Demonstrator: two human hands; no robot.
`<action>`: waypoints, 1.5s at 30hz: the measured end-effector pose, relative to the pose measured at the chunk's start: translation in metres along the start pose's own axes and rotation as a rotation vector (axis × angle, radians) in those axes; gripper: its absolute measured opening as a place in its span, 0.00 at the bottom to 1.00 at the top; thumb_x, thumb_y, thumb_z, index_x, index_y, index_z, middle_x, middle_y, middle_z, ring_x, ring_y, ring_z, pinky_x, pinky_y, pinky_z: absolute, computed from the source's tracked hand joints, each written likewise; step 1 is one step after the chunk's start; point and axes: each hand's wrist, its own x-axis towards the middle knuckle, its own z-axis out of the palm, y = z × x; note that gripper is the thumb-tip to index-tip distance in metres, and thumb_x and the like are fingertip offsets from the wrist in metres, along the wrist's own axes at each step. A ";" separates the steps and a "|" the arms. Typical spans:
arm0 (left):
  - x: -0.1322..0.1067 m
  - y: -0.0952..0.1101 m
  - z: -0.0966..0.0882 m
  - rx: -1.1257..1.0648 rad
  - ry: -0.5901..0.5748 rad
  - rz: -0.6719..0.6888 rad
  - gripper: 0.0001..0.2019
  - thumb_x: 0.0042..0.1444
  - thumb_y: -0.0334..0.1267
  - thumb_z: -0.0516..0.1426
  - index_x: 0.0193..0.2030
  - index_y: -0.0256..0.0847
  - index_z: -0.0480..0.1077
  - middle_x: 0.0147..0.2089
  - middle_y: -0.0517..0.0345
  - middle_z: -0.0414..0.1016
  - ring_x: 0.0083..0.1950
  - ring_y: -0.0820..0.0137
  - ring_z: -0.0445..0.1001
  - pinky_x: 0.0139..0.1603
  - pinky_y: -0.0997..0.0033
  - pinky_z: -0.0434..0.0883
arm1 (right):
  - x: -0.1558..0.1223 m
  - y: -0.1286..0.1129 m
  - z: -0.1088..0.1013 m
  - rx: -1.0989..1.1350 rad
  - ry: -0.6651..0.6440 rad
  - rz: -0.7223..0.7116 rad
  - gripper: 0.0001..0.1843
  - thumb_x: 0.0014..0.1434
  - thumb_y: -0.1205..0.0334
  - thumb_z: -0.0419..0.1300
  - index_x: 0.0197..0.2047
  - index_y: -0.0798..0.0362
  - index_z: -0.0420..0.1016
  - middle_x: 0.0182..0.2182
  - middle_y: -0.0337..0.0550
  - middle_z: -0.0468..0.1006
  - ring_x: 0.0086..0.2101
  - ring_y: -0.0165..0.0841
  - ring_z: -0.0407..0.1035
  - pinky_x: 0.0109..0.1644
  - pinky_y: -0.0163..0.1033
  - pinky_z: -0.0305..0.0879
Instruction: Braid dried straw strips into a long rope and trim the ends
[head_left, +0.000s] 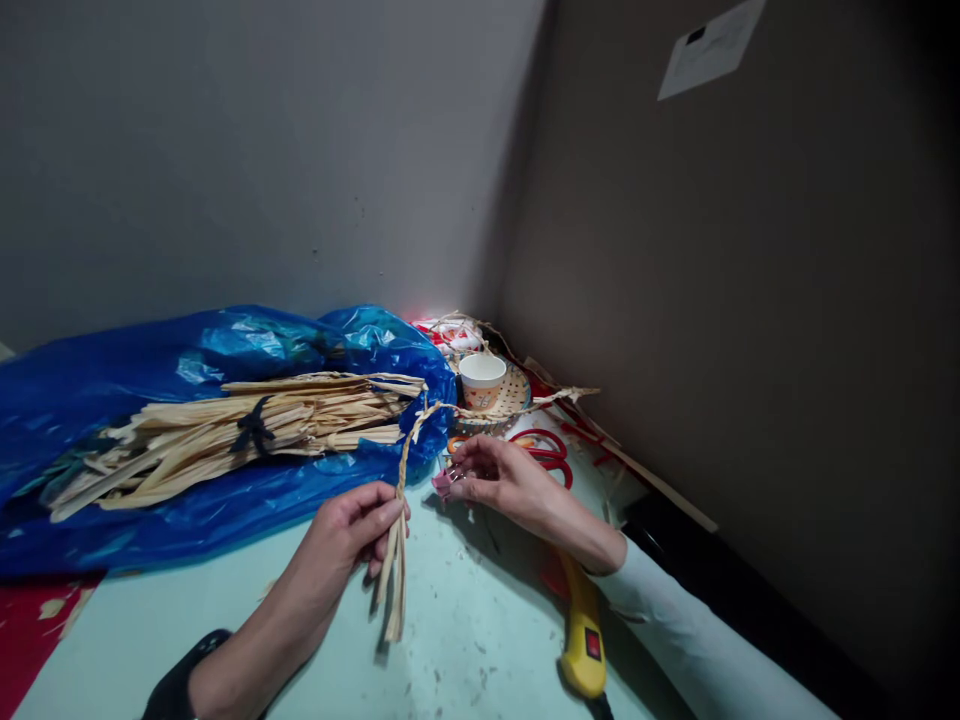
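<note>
Between the thumb and fingers of my left hand is a braid of pale dried husk or straw strands. Its loose strand ends hang below the hand, and its upper part bends right into a thin twisted cord. My right hand, a little to the right of the braid, pinches a small pink binder clip with metal handles. The clip is apart from the braid. Red-handled scissors lie just behind my right hand, partly hidden by it.
A tied bundle of dried strands rests on a blue plastic bag at the left. A paper cup stands on a woven piece near the wall corner. A yellow tool with a red switch lies under my right forearm.
</note>
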 end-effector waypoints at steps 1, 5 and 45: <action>0.001 -0.001 0.000 0.005 -0.001 0.004 0.12 0.52 0.44 0.61 0.27 0.38 0.70 0.20 0.67 0.59 0.21 0.78 0.54 0.21 0.79 0.54 | 0.000 -0.001 0.001 -0.020 0.015 -0.016 0.18 0.54 0.54 0.65 0.44 0.54 0.70 0.34 0.44 0.80 0.33 0.35 0.73 0.35 0.37 0.64; 0.002 -0.003 0.000 0.015 -0.010 -0.011 0.12 0.51 0.45 0.62 0.27 0.38 0.70 0.19 0.68 0.58 0.20 0.79 0.54 0.20 0.79 0.53 | 0.001 -0.007 0.006 -0.164 -0.010 -0.089 0.14 0.60 0.50 0.59 0.37 0.53 0.75 0.32 0.42 0.80 0.34 0.35 0.74 0.39 0.36 0.63; 0.000 -0.003 0.001 0.197 0.101 0.143 0.10 0.50 0.44 0.62 0.26 0.39 0.76 0.31 0.58 0.73 0.36 0.67 0.68 0.39 0.72 0.63 | -0.009 -0.014 -0.020 -0.321 -0.148 -0.034 0.08 0.56 0.65 0.60 0.35 0.56 0.80 0.30 0.42 0.79 0.31 0.32 0.69 0.36 0.34 0.61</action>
